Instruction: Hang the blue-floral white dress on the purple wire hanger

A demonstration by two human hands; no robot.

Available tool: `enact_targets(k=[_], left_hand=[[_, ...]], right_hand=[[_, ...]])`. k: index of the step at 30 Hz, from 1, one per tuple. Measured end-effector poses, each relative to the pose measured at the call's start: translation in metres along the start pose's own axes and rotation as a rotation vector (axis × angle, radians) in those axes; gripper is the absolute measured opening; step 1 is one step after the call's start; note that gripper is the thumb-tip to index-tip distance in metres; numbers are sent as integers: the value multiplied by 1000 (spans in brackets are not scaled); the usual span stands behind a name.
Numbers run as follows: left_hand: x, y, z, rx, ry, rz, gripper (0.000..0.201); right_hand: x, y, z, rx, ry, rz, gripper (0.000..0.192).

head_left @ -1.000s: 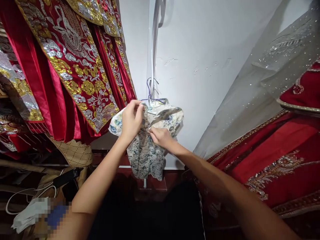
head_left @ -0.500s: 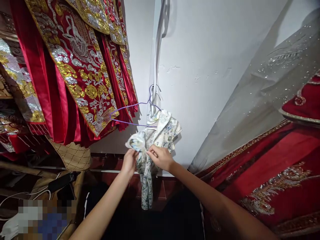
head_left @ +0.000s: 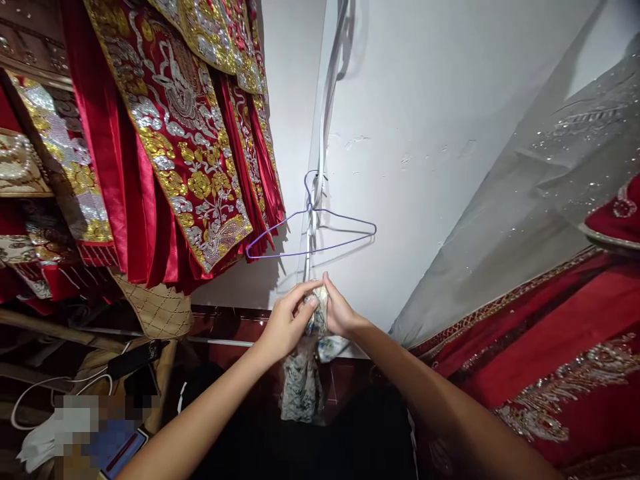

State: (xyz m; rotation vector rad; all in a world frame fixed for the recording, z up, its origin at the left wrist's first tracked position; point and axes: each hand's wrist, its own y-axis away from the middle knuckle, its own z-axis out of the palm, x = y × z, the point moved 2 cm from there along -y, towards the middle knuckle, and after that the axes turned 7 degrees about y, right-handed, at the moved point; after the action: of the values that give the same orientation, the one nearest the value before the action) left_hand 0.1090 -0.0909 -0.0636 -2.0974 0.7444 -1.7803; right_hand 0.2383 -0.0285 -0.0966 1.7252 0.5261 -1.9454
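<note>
A pale floral-patterned garment (head_left: pixel 303 387) hangs down from between my two hands, gathered at the top and blurred lower down. My left hand (head_left: pixel 289 320) is closed on its upper part, thumb and fingers pinching the cloth. My right hand (head_left: pixel 341 310) is closed against the same bunched cloth from the other side. Much of the gathered part is hidden behind my fingers. Just above, a bare purple wire hanger (head_left: pixel 345 217) hangs from a hook by the white wall strip, apart from both hands.
Red sequined costumes (head_left: pixel 190 153) hang at the left. A red embroidered garment (head_left: pixel 525 360) and sheer silvery fabric (head_left: pixel 500 207) fill the right. At lower left stands a bamboo frame (head_left: pixel 165 373) with a black object (head_left: pixel 133 360) and white cable (head_left: pixel 30 393). The white wall (head_left: pixel 400 87) is straight ahead.
The floral garment has come off the purple hanger, which now hangs bare. My hands have come closer together, with the cloth bunched between them. The view has shifted slightly.
</note>
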Motion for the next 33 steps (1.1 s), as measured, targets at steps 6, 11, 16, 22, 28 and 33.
enact_targets(k=[6,11,16,22,28,33], left_hand=[[-25,-7,-31,-74,-151,-39,50],[-58,7,-56,-550,-222,-311,60],[-57,8,-97,-418,-729,-270,45],[-52,-8,-120,-417,-1189,-314,18],[-58,-25,-127,-251,-1212,-208,20],[-43,-49,-150,-2,-986,54,36]], right_hand=[[-25,10,9,-259,44,63,49],[-68,-5,-29,39,817,-100,15],[-78,-36,-88,713,1130,-366,29],[-62,-43,-119,490,1031,-356,31],[-85,-9,-117,606,1187,-298,18],[-87,-4,-110,586,1123,-282,10]])
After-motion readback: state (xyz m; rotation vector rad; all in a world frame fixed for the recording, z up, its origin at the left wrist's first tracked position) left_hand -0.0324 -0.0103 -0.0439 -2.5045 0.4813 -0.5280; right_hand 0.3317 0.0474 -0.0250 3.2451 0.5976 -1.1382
